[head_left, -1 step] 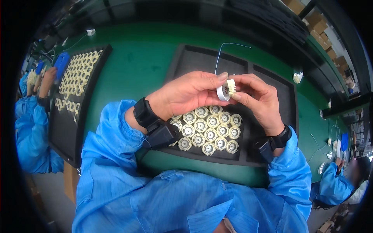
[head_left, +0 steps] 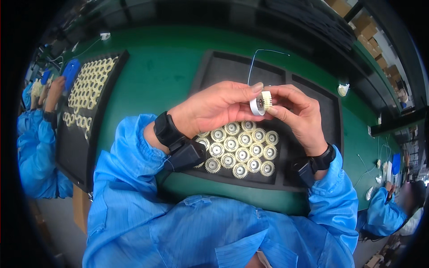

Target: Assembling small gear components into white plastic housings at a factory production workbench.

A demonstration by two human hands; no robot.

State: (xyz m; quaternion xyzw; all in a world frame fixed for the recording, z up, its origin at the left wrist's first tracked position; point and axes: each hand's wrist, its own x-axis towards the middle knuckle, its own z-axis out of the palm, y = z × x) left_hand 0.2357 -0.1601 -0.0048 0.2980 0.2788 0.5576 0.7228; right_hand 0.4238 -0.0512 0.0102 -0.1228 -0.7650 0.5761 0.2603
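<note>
A cream toothed gear [head_left: 267, 100] with a white round rim on its left side is held up between both hands, tilted on edge above the tray. My left hand [head_left: 219, 107] pinches the white rim between thumb and fingers. Closed on the toothed side, my right hand [head_left: 297, 109] has its thumb below and its fingers above. Below the hands, several similar gears [head_left: 241, 154] with metal centres lie flat in rows in a black tray [head_left: 308, 91]. A thin blue wire [head_left: 251, 64] rises behind my left thumb; its lower end is hidden.
On the left stands another black tray [head_left: 71, 147] with many cream gears [head_left: 94, 82], by a blue bin [head_left: 70, 73] and a co-worker's hand [head_left: 56, 89]. A second co-worker's blue sleeve [head_left: 384, 212] is at the right. The green tabletop [head_left: 156, 67] carries a small white item [head_left: 343, 90].
</note>
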